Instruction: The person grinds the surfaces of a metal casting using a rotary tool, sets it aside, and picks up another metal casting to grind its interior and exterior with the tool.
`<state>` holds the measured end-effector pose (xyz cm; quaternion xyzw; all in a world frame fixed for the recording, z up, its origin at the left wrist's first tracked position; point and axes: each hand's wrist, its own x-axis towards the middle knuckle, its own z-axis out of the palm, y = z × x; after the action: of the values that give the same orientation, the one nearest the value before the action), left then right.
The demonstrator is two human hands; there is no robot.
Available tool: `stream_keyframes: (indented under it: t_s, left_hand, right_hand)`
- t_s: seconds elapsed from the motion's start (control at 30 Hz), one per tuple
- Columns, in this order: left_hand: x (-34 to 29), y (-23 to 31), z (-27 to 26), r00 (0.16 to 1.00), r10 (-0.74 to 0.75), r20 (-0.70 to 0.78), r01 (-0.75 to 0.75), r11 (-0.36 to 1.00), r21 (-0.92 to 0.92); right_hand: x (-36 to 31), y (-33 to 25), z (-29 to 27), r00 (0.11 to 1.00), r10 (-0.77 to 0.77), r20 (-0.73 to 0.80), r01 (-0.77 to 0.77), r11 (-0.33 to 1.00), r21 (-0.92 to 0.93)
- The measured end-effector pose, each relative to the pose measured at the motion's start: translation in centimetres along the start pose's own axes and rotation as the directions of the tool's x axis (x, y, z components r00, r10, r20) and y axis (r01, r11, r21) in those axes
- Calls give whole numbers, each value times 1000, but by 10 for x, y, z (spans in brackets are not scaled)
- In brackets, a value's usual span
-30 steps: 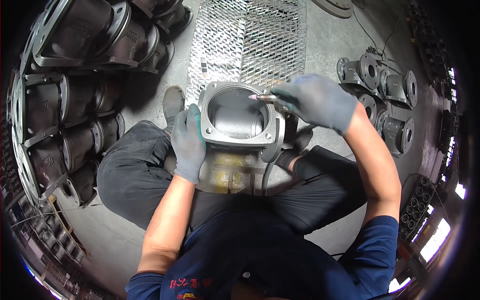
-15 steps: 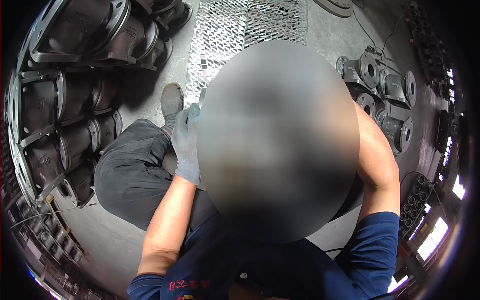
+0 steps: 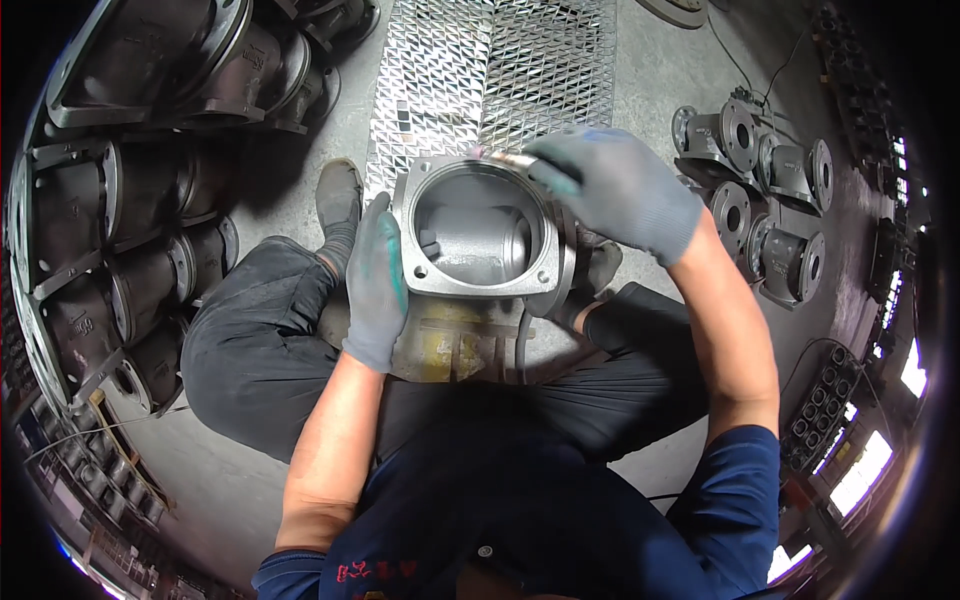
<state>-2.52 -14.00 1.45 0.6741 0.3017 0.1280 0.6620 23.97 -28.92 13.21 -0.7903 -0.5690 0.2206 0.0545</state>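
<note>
Looking from the left, we saw rows of dark flanged castings (image 3: 130, 250) stacked along the floor. Our gloved left hand (image 3: 375, 285) lay flat with fingers extended against the left side of the grey square-flanged valve body (image 3: 480, 230), which stood between our knees with its open mouth facing up. Behind it lay a perforated metal sheet (image 3: 490, 70). Our gloved right hand (image 3: 620, 190) was curled around a small tool (image 3: 505, 158) at the flange's top edge. Further right stood smaller flanged valves (image 3: 765, 180).
</note>
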Motion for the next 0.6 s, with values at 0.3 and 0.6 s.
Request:
stream_keyframes:
  t_s: [0.3, 0.6]
  left_hand:
    - [-3, 28, -8, 984, -165, 63, 176, 914, -364]
    - [-22, 101, -4, 999, 22, -32, -25, 995, -94]
  right_hand:
    - [-82, 30, 68, 763, 642, -72, -385, 541, 747]
    - [-121, -16, 94, 691, 713, 121, -293, 123, 948]
